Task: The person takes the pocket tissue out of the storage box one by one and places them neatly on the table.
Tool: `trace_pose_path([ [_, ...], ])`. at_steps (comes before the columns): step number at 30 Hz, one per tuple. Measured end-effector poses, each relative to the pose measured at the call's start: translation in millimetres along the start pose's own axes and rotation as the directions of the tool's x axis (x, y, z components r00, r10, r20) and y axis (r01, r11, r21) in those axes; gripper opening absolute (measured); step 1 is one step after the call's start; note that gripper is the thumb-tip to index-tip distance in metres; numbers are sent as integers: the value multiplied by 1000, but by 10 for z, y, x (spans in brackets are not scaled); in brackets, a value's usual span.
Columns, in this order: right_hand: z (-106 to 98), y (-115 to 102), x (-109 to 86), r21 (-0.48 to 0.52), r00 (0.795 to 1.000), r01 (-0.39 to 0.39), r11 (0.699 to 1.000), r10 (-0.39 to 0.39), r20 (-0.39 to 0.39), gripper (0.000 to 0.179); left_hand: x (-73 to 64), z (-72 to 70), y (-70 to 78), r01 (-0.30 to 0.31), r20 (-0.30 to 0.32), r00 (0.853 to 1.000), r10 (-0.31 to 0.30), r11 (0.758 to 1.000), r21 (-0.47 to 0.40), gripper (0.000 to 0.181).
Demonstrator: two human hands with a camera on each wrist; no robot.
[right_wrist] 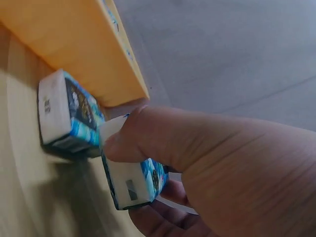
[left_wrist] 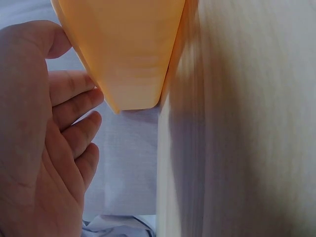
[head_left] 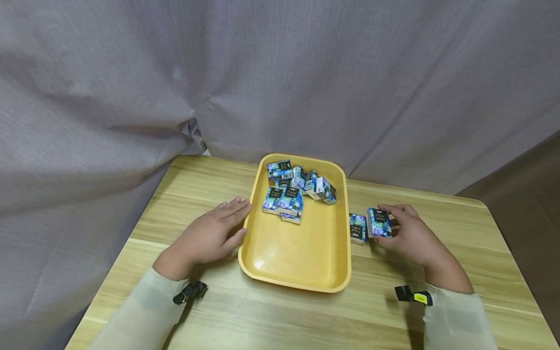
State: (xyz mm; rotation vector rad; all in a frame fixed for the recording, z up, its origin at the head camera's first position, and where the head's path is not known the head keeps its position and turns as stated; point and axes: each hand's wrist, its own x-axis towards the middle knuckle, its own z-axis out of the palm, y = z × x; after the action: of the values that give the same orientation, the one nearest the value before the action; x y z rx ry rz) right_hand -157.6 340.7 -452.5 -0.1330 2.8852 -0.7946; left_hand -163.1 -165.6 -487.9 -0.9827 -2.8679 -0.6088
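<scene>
My right hand pinches a pocket tissue pack with blue floral print and a black label. In the right wrist view, the thumb presses the white side of this held pack. A second tissue pack lies on the table against the right outer wall of a yellow tray. Several like packs are heaped in the tray's far half, some on top of others. With fingers extended, my left hand touches the tray's left rim; the left wrist view has its fingertips along that edge.
The tray stands on a light wooden table, close to its back edge. A grey curtain hangs behind the table and down its left side. Both wrists wear dark straps, the right strap with a yellow patch.
</scene>
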Motion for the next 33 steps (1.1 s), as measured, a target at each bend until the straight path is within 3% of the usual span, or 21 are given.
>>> trace_pose_path([
  [13,108,183,22,-27,999,-43,999,44,31,93,2,4,-22,2,-3,1000,-2,1000,1,65],
  [33,239,172,74,-78,998,-49,996,52,35,95,-1,-7,6,8,0,1000,-8,1000,-12,64],
])
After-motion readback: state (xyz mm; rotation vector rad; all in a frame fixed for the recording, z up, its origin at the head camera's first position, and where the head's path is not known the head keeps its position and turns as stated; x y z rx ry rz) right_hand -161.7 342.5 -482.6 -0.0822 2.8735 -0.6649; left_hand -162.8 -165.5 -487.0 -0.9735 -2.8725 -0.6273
